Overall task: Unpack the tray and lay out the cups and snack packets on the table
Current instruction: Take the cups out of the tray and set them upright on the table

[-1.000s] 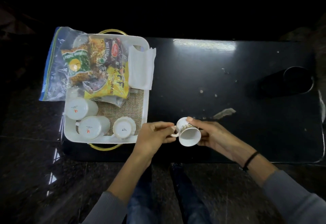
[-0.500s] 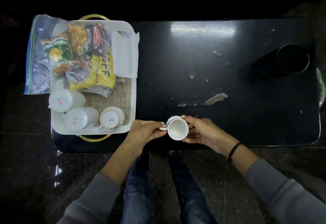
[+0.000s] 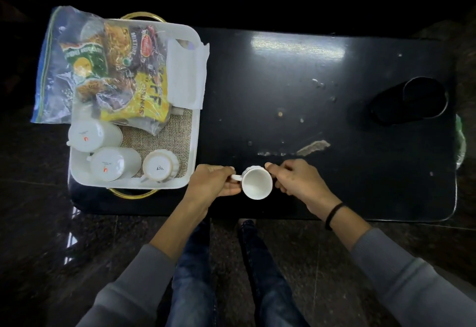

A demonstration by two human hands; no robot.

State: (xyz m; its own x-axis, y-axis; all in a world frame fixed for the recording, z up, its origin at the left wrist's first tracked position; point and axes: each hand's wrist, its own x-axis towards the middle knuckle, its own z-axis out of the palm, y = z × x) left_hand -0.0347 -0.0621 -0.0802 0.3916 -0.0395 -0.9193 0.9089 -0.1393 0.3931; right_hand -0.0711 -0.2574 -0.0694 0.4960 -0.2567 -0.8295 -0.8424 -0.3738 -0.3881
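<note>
A white cup [image 3: 257, 183] stands upright, mouth up, near the front edge of the black table [image 3: 334, 94]. My left hand [image 3: 212, 181] pinches its handle on the left; my right hand [image 3: 296, 181] touches its right side. The white tray [image 3: 195, 131] sits at the table's left end. Inside it three white cups lie upside down: one at the left [image 3: 92, 134], one at the front [image 3: 113, 163], a ribbed one [image 3: 161, 165] beside it. A clear zip bag of snack packets [image 3: 113, 69] lies across the tray's far half, with a white napkin [image 3: 186, 74] next to it.
A dark round cup holder recess [image 3: 423, 98] sits at the table's right end. Scuffs and a peeled patch [image 3: 313, 146] mark the tabletop just beyond the cup. My legs in jeans [image 3: 195, 275] and a dark tiled floor lie below the table's front edge.
The cup has turned from tilted on its side to upright with its mouth up, and now sits low at the table's front edge. Both hands have stayed on it.
</note>
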